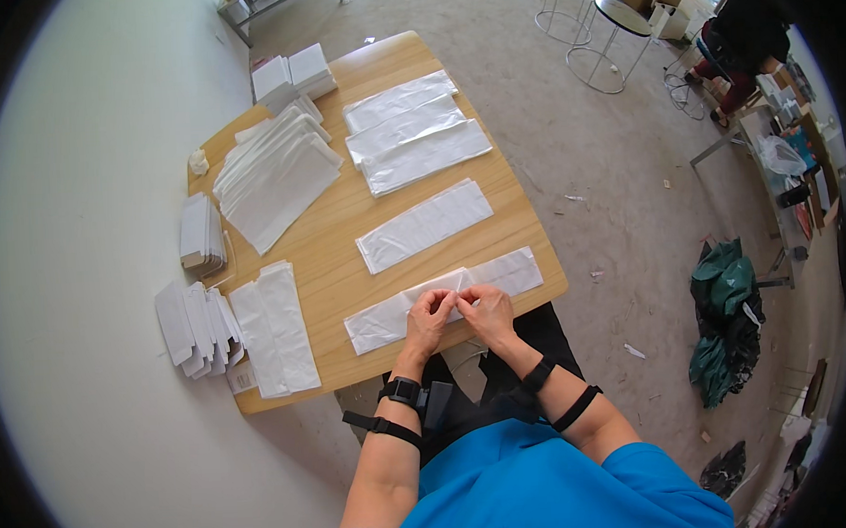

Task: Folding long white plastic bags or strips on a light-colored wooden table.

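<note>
At the near edge of the wooden table (332,343), a long white folded sheet (378,324), thin like plastic or paper, lies flat. Over its middle my left hand (430,316) and my right hand (484,310) meet, fingertips pinched close together. Both hands grip a bit of the white sheet between thumb and fingers, right where a fold rises. Just beyond lies another white folded sheet (424,224). Farther back, several more folded sheets (418,141) overlap one another.
A fanned pile of white sheets (278,176) and another sheet stack (277,329) cover the table's left. White boxes (200,231) and flat cartons (197,326) line the wall side. A seated person (744,38) is at the far right, beyond round stools (623,16). Dark green bags (725,317) lie on the floor.
</note>
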Tool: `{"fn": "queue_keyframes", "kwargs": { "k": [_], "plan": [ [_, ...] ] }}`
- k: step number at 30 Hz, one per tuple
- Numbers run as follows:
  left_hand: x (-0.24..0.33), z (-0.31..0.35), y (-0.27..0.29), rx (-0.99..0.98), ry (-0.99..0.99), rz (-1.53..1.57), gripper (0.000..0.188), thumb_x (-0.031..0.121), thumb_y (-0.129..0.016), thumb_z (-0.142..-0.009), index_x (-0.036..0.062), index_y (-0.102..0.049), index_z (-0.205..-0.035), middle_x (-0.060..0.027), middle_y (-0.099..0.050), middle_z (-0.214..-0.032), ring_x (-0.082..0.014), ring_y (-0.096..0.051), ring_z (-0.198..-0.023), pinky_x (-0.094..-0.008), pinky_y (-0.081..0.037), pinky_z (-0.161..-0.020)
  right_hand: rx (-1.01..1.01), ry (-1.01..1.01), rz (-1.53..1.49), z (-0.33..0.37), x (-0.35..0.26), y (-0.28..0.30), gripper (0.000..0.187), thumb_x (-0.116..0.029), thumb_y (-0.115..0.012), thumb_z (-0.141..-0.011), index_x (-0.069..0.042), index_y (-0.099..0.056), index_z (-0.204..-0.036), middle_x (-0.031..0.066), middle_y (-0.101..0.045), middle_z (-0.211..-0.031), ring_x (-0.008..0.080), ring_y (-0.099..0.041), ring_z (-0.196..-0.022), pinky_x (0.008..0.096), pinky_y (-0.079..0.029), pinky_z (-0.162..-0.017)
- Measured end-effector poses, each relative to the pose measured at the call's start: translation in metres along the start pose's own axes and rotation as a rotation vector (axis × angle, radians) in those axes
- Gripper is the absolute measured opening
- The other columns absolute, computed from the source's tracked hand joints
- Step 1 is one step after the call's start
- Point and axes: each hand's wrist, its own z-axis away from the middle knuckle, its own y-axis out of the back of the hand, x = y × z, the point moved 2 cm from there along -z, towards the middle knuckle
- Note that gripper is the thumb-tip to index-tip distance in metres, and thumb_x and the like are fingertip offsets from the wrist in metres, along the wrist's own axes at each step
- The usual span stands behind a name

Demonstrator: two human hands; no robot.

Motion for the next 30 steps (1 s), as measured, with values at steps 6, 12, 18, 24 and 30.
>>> {"fn": "queue_keyframes", "kwargs": {
  "k": [6,12,18,24,30],
  "plan": [
    [-0.002,-0.001,0.000,0.015,-0.009,-0.012,0.025,0.026,-0.065,-0.088,0.0020,-0.066,-0.094,-0.0022,-0.066,-0.086,-0.0089,-0.059,-0.079,-0.0235,-0.048,-0.072,0.002,0.039,0.056,0.000,-0.006,-0.002,0.019,-0.023,-0.069,-0.076,-0.004,-0.068,-0.074,0.0146,-0.066,-0.072,0.0324,-0.064,-0.070,0.0405,-0.050,-0.062],
    [-0.004,-0.003,0.001,0.024,0.014,-0.006,0.021,0.024,-0.065,-0.089,0.0028,-0.065,-0.091,0.0006,-0.063,-0.079,-0.0079,-0.055,-0.072,-0.0228,-0.046,-0.067,-0.066,0.036,-0.048,-0.004,0.003,0.002,0.021,-0.024,-0.071,-0.076,-0.003,-0.068,-0.075,0.0135,-0.066,-0.070,0.0283,-0.064,-0.064,0.0373,-0.049,-0.060],
    [-0.006,-0.005,0.006,0.010,0.026,0.040,0.022,0.025,-0.064,-0.089,0.0033,-0.062,-0.090,0.0023,-0.058,-0.076,-0.0068,-0.051,-0.068,-0.0227,-0.045,-0.063,-0.011,-0.052,-0.096,-0.007,0.010,0.005,0.024,-0.025,-0.068,-0.078,-0.001,-0.068,-0.076,0.0147,-0.066,-0.068,0.0279,-0.064,-0.062,0.0363,-0.050,-0.060],
    [-0.002,-0.005,0.009,-0.040,0.115,0.154,0.019,0.029,-0.060,-0.092,0.0102,-0.060,-0.090,0.0045,-0.054,-0.074,-0.0056,-0.049,-0.067,-0.0204,-0.039,-0.064,0.080,-0.072,0.100,-0.007,0.007,0.006,0.018,-0.019,-0.064,-0.078,-0.001,-0.067,-0.080,0.0155,-0.067,-0.074,0.0305,-0.066,-0.070,0.0392,-0.051,-0.064],
    [-0.004,-0.008,0.014,-0.050,0.128,0.180,0.021,0.031,-0.058,-0.093,0.0106,-0.060,-0.090,0.0048,-0.054,-0.072,-0.0051,-0.049,-0.066,-0.0202,-0.039,-0.064,0.100,-0.010,-0.034,-0.004,0.009,0.013,0.024,-0.017,-0.066,-0.077,-0.002,-0.065,-0.096,0.0119,-0.068,-0.083,0.0198,-0.062,-0.062,0.0323,-0.050,-0.061]
  ]
}}
